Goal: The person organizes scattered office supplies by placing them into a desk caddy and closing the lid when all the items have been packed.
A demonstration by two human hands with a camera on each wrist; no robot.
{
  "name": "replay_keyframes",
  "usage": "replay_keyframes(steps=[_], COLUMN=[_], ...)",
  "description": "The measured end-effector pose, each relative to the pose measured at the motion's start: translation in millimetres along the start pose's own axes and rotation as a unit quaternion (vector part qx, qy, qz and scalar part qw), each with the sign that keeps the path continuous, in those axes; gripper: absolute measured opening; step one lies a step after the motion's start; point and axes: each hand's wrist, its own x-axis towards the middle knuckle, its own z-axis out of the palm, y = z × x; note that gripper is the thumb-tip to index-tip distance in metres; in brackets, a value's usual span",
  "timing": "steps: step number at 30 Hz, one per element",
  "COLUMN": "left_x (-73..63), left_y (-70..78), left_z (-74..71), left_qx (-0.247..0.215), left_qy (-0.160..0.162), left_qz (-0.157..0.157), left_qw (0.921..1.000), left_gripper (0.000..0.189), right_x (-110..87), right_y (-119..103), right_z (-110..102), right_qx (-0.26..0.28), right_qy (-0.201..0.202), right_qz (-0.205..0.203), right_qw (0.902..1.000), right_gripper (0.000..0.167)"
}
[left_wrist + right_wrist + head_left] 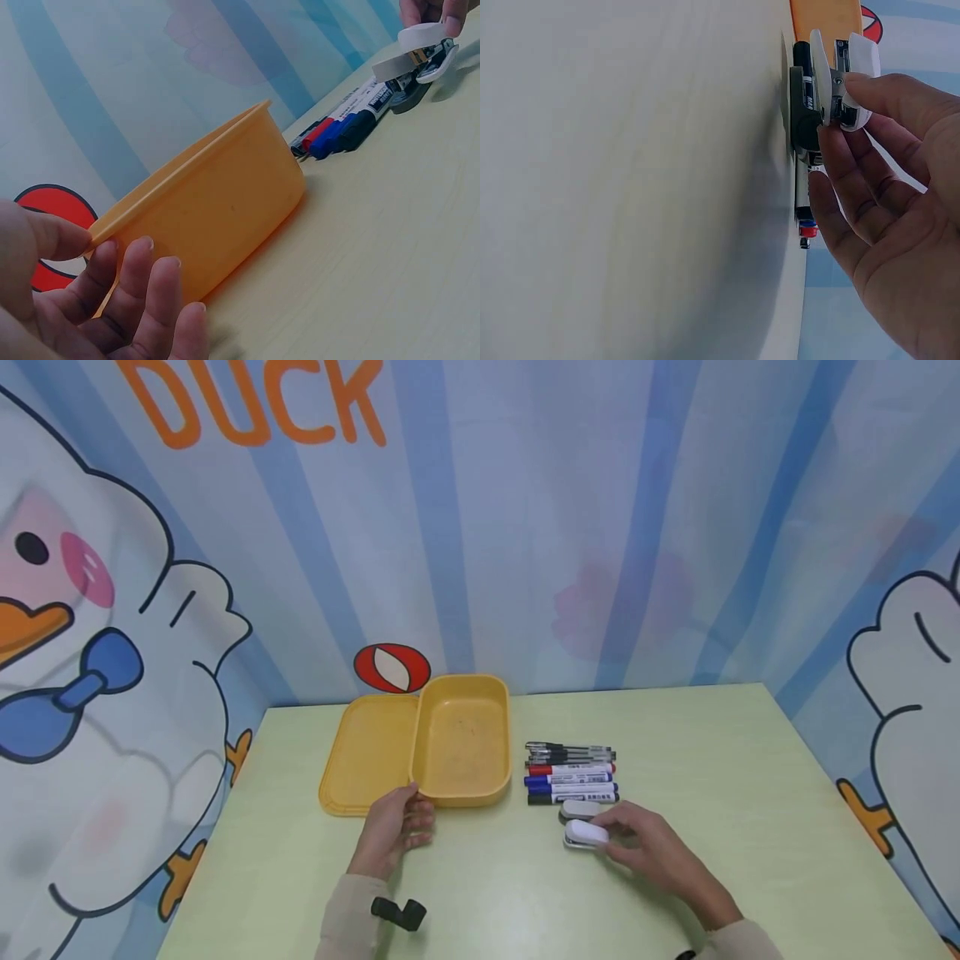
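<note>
Both hands are held palms inward, forearms slanted forward. By the right hand (641, 842) a white stapler (586, 833) is pinched between thumb and fingers, seemingly raised off the table (750, 793); by the left hand (394, 831) the yellow plastic box (460, 752) is pinched at its near-left rim, thumb above and fingers curled below, presumably so that it is steadied. Just beyond the white stapler, a grey stapler (576, 811) is laid. Past it, whiteboard markers (585, 779) and then black pens (573, 752) are lined up side by side, probably for tidiness. Left of these the box is stood open, its lid (371, 760) laid flat alongside, before a duck-printed backdrop (525, 527)
</note>
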Motion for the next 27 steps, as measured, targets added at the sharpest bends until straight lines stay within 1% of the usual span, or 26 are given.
replay_keyframes(steps=[6,13,27], left_x=[0.6,0.3,-1.6], left_y=[-0.8,-1.2,0.3], left_z=[-0.5,-0.7,-0.5], left_qx=[0.001,0.002,0.001], left_qy=[-0.001,-0.002,-0.007], left_qz=[0.005,0.006,0.003], left_qw=[1.0000,1.0000,1.0000], left_gripper=[0.033,0.032,0.036], right_x=[3.4,4.9,15.2], right_y=[-2,-7,-19], right_z=[-2,-3,-5], right_qx=[0.002,0.011,0.020], right_qy=[-0.006,-0.001,-0.001], right_qz=[0.007,-0.004,-0.007], right_qw=[1.0000,0.9999,0.9998], right_gripper=[0.028,0.028,0.029])
